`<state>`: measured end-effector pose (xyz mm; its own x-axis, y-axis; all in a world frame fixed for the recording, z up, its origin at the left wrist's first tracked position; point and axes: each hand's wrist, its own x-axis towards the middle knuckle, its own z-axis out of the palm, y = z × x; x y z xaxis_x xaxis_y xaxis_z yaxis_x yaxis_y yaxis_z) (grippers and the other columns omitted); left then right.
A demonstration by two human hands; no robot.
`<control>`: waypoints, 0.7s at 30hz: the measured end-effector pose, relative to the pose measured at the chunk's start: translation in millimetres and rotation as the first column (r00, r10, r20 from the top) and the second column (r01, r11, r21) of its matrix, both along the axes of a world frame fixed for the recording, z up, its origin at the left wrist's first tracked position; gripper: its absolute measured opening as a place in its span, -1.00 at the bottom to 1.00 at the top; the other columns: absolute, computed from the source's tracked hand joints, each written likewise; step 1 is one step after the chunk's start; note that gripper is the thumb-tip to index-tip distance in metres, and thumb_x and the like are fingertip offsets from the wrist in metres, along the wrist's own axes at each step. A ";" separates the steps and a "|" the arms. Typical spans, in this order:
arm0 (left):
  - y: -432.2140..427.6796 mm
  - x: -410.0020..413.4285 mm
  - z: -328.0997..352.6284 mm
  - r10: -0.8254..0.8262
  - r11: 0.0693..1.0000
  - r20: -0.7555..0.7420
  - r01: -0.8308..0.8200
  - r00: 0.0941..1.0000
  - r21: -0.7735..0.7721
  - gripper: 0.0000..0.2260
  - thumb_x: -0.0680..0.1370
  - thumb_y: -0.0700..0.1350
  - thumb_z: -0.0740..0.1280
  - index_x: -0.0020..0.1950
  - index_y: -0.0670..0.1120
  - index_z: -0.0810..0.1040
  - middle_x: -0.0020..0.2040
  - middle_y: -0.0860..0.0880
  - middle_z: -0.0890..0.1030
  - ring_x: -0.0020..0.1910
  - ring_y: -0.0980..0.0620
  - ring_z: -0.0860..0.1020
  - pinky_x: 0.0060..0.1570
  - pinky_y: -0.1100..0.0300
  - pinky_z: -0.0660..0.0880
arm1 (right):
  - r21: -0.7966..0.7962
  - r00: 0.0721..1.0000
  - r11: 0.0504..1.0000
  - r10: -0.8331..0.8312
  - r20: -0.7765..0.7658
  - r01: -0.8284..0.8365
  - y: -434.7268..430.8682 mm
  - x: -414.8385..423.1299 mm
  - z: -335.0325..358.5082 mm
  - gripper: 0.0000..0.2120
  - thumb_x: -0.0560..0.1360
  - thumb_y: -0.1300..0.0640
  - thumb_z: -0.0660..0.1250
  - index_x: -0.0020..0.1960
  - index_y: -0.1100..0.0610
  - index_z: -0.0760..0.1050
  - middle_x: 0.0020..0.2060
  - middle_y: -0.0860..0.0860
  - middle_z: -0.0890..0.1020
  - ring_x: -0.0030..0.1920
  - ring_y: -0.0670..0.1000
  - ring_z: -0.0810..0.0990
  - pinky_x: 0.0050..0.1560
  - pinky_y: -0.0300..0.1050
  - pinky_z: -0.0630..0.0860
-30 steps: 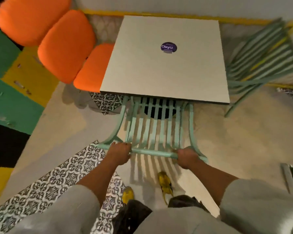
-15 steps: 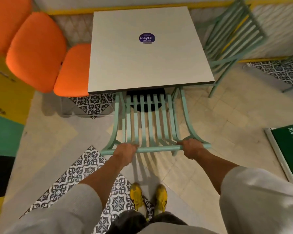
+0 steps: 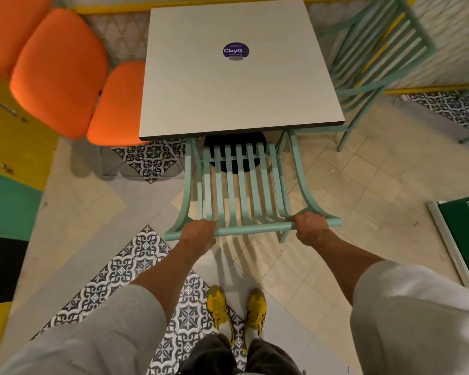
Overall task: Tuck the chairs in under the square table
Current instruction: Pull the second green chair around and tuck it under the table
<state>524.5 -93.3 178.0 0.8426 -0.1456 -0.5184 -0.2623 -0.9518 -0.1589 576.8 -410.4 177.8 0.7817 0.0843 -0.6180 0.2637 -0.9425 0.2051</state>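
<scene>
Slats and frame of this mint slatted chair (image 3: pixel 238 182) look rigid and light, so my left hand (image 3: pixel 198 234) and right hand (image 3: pixel 310 228) stay wrapped around its top rail (image 3: pixel 252 228), its seat partly under the counter's (image 3: pixel 238 77) near edge.

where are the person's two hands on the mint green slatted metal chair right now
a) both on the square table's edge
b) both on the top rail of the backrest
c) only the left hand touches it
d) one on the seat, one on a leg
b: the left hand and right hand each wrap the top rail of the mint green slatted metal chair, whose seat sits partly under the pale square table.
</scene>
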 end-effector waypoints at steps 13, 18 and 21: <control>6.7 1.6 7.2 0.038 0.994 -0.034 -0.034 0.999 0.105 -0.70 0.67 -0.16 0.36 0.40 0.01 0.51 0.26 -0.02 0.62 0.23 -0.04 0.64 0.16 0.10 0.59 | 0.088 0.998 0.994 -0.061 -0.017 0.063 6.3 5.1 2.4 -0.59 0.72 0.11 0.31 0.55 -0.09 0.47 0.29 0.03 0.63 0.34 0.10 0.62 0.54 0.12 0.40; 7.0 1.0 7.9 0.119 0.993 -0.052 -0.118 0.992 0.018 -0.70 0.66 -0.18 0.35 0.39 -0.02 0.54 0.23 -0.04 0.65 0.18 -0.06 0.66 0.19 0.05 0.62 | 0.093 0.999 0.995 -0.038 -0.027 0.040 5.0 6.4 4.1 -0.59 0.72 0.08 0.32 0.56 -0.06 0.46 0.33 0.04 0.61 0.37 0.11 0.61 0.55 0.13 0.41; 11.2 3.4 12.3 0.152 0.985 -0.130 -0.161 0.980 -0.067 -0.46 0.62 0.11 0.43 0.54 -0.03 0.39 0.32 -0.07 0.60 0.27 -0.12 0.61 0.28 -0.02 0.55 | 0.113 0.995 0.993 -0.013 -0.100 0.025 9.3 14.3 14.8 -0.37 0.61 -0.20 0.45 0.61 -0.05 0.40 0.37 0.04 0.61 0.42 0.13 0.57 0.56 0.24 0.35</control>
<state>527.9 -82.2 190.3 0.7882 -0.0605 -0.6125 -0.1220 -0.9908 -0.0592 591.1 -401.1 192.5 0.7196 0.1444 -0.6792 0.2592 -0.9633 0.0699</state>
